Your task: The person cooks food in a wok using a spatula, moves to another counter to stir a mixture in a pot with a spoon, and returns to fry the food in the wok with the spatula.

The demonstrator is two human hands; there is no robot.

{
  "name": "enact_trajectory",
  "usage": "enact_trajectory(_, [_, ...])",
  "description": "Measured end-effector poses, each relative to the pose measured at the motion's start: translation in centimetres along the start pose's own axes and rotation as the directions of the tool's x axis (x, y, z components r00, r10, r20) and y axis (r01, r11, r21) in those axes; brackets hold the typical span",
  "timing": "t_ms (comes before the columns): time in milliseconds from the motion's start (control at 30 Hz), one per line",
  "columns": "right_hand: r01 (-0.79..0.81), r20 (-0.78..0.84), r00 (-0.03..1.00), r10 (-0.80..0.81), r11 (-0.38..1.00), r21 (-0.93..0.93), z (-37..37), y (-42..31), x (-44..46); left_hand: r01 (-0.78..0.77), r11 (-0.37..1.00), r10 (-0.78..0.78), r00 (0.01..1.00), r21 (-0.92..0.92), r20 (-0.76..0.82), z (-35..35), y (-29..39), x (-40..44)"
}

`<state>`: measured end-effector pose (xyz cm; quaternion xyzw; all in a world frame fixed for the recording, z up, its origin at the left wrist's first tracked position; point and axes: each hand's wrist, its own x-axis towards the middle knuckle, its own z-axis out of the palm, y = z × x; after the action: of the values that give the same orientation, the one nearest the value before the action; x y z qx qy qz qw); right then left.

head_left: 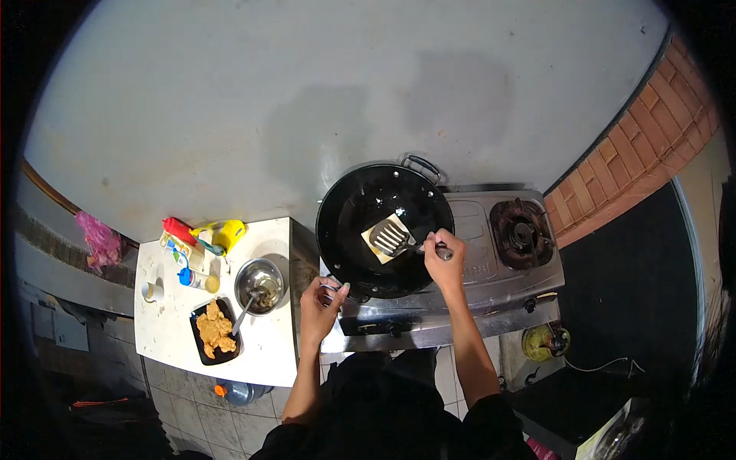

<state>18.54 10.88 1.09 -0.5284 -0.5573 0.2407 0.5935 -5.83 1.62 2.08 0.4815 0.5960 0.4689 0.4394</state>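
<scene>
A black wok (345, 257) sits on the left side of the steel stove. My left hand (320, 305) is closed on the wok's near-left handle. With my right hand (445, 257) I hold a slotted spatula (392, 239) by its dark handle. The spatula's slotted head lies over a pale, square flat piece (377, 251) inside the wok. The head covers the middle of that piece, and its kind cannot be made out. The wok's dark inner surface looks shiny.
The stove's right burner (522, 234) is bare. On the white table (172, 322) at left stand a metal bowl (259, 268) with a spoon, a black tray (198, 345) of orange-brown fried-looking food, and several bottles and packets. A grey wall (383, 77) rises behind.
</scene>
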Motion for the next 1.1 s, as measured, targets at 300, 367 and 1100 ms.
enact_trajectory(300, [0.052, -0.015, 0.999, -0.051, 0.998, 0.038, 0.8, 2.4, 0.5, -0.036, 0.999, 0.037, 0.998, 0.027, -0.049, 0.1, 0.0, 0.1])
enact_trajectory(367, [0.030, -0.019, 0.999, -0.029, 0.999, 0.042, 0.8, 2.5, 0.4, -0.028, 0.999, 0.030, 0.998, 0.032, -0.050, 0.1, 0.0, 0.0])
enact_trajectory(1100, [0.044, -0.020, 0.999, -0.043, 0.997, 0.062, 0.7, 2.1, 0.3, -0.019, 0.999, 0.021, 0.999, 0.035, -0.041, 0.0, 0.2, 0.0])
